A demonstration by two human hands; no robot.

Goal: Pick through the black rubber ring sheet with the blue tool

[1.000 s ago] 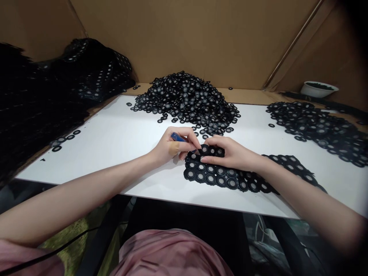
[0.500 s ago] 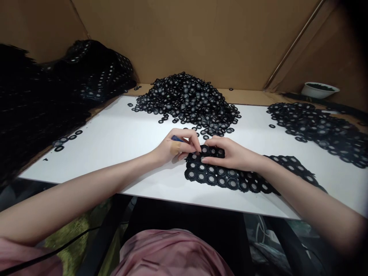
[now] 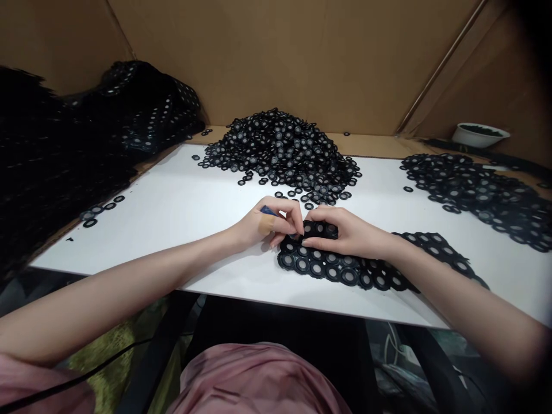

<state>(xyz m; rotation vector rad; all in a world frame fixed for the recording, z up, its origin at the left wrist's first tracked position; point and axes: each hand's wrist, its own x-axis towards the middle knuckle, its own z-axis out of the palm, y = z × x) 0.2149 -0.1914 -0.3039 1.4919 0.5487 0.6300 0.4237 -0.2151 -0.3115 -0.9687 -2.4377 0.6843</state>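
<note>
Your left hand (image 3: 260,221) is mostly closed, thumb and forefinger bent around a blue tool (image 3: 269,211); only a bit of the shaft shows, and its working end is hidden behind your fingers at the sheet's (image 3: 332,272) top left corner. Can't tell if the tool carries lettering, too much is covered. Your right hand (image 3: 350,231) is part open, thumb on the near side and fingers over the far edge of the sheet, the top row of discs showing between them; the far fingertips are out of sight. The sheet lies on the white table (image 3: 207,213) in front of you. Your right forearm crosses it, so can't tell if the stretch beyond is the same piece. Left black heap (image 3: 164,109) is dark and runs off the side, hard to separate. Right pile (image 3: 478,192) is blurry. The contents of the bowl (image 3: 478,138) are dark, too small to identify. The central pile (image 3: 276,149) is sharper. Versus a second ago: your left hand sits slightly lower and closer to the sheet, the tool's metal tip has gone from view, and a loose ring (image 3: 279,195) beyond your knuckles is now uncovered. Your right hand keeps nearly the same hold.
</note>
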